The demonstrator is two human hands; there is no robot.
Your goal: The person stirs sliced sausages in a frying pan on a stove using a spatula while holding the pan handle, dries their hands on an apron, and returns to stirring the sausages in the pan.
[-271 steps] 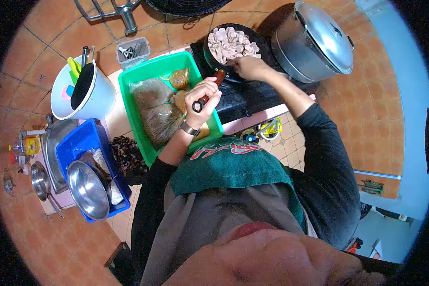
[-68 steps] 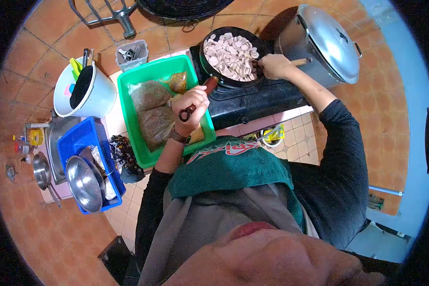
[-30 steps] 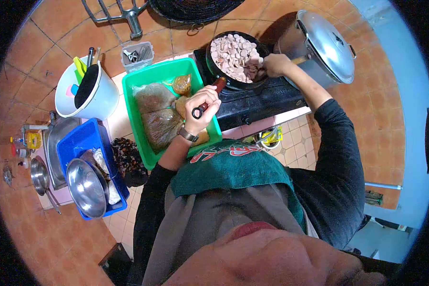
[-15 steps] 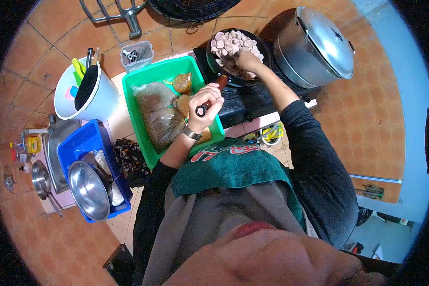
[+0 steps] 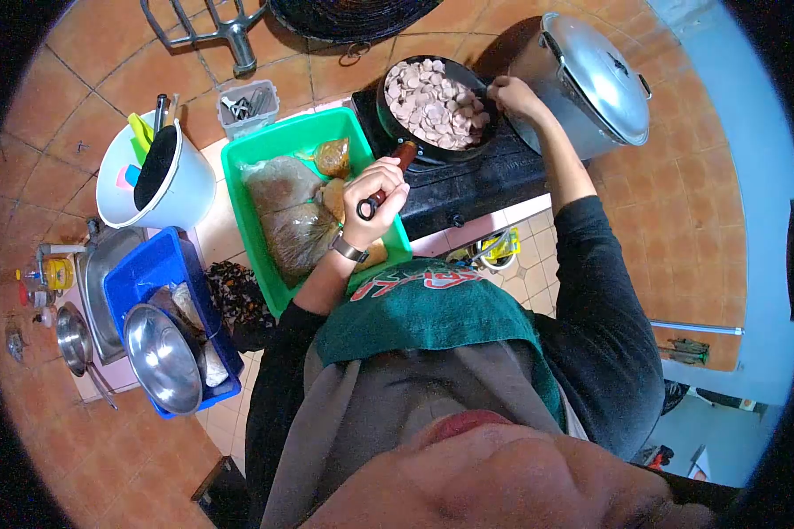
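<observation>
My left hand (image 5: 376, 196) is wrapped around the brown handle (image 5: 405, 155) of a dark frying pan (image 5: 451, 153) on the black stove. Many pale, round slices of food (image 5: 432, 99) fill the pan in a loose heap. At the pan's right rim is my right hand (image 5: 513, 95), with its fingers closed. It seems to hold a dark cooking utensil, mostly hidden against the pan, whose exact kind I cannot make out. Below and left of my left hand stands a green tray (image 5: 235, 204) with several filled plastic bags (image 5: 298, 231).
A large lidded metal pot (image 5: 582, 84) stands right of the pan. To the left are a white bucket (image 5: 190, 189) with utensils, a small clear container (image 5: 249, 108), a blue basin (image 5: 123, 286) and a steel bowl (image 5: 163, 357). The black stove (image 5: 485, 187) runs beneath pan and pot.
My right hand has moved from over the slices to the pan's right rim, uncovering more of the food. My left hand keeps its grip on the handle.
</observation>
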